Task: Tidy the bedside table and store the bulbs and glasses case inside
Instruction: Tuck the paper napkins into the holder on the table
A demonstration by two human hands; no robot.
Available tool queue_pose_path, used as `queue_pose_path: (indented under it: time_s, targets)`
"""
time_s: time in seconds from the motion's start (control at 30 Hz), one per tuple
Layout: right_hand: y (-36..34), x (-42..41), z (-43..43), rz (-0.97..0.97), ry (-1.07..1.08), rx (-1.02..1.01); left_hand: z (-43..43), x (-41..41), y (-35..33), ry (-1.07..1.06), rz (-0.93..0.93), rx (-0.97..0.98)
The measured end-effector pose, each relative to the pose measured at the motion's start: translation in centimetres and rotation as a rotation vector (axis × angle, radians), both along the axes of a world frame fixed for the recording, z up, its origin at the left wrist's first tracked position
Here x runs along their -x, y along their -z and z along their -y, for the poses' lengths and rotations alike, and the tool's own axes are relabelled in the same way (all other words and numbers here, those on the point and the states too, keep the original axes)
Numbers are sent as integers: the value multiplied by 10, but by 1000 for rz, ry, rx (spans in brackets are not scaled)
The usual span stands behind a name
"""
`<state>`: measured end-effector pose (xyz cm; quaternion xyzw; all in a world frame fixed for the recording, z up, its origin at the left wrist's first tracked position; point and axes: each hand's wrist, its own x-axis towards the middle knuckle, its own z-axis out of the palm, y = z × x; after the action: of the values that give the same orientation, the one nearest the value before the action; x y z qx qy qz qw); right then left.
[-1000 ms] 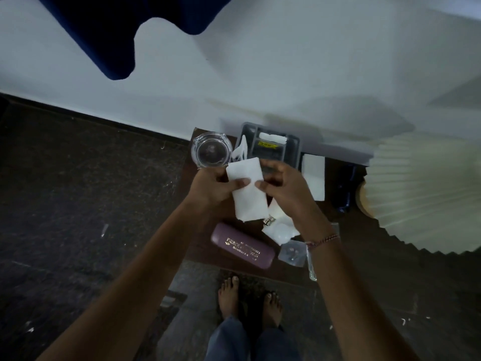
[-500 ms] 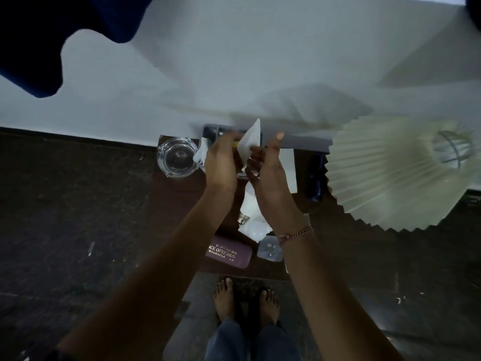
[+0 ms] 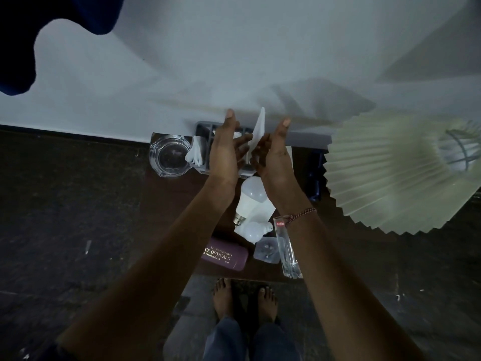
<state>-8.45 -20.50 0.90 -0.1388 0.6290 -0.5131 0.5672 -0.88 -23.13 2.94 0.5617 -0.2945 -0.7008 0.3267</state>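
Bulbs [image 3: 251, 196] and glasses case [image 3: 225, 255] are lying untouched nearside; left hand [image 3: 225, 152] and right hand [image 3: 276, 157] are pressing paper [image 3: 259, 128] between flat fingers, probably folding it.

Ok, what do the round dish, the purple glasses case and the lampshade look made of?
Round dish: thick clear glass, glossy; see-through, with bright rim highlights.
Glasses case: likely a hard shell in matte purple leatherette, with gold print.
Lampshade: cream pleated paper or fabric; sharp folds show, but which is unclear.
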Motion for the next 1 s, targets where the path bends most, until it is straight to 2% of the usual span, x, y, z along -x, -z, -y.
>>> queue_pose_path:
  time_s: [0.33, 0.53, 0.7, 0.87, 1.0]
  targets:
    - [4, 5, -5, -147, -22, 3, -3, -1, 8, -23, 116, 12]
    - [9, 17, -25, -153, 192, -1, -25, 9, 1, -72, 124, 116]
    - [19, 27, -40, -101, 292, -65, -42, 32, 10, 96, 151, 114]
    - [35, 34, -47, -57, 305, -141, -40, 58, 31, 296, 260, -43]
    - [43, 37, -44, -38, 285, -202, -28, 73, 43, 353, 299, -100]
